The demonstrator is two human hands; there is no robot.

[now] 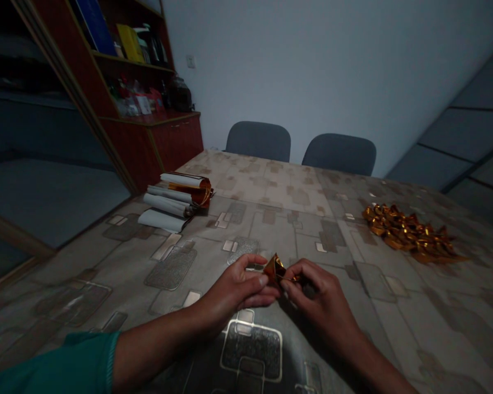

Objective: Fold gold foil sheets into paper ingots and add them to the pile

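A small folded piece of shiny gold paper (274, 267) is held just above the table between both hands. My left hand (246, 284) grips its left side, thumb in front and fingers behind and beneath. My right hand (314, 284) pinches its right end between thumb and index finger. One corner of the paper points upward. At the right of the table lies a cluster of similar folded gold paper pieces (408, 232). Curled stacks of gold sheets with pale backs (168, 205) rest at the left.
A patterned cloth (246, 219) covers the table. Two grey chairs (258, 139) stand at the far edge, before a pale wall. A red-brown cabinet (176, 137) with loaded shelves is at the back left.
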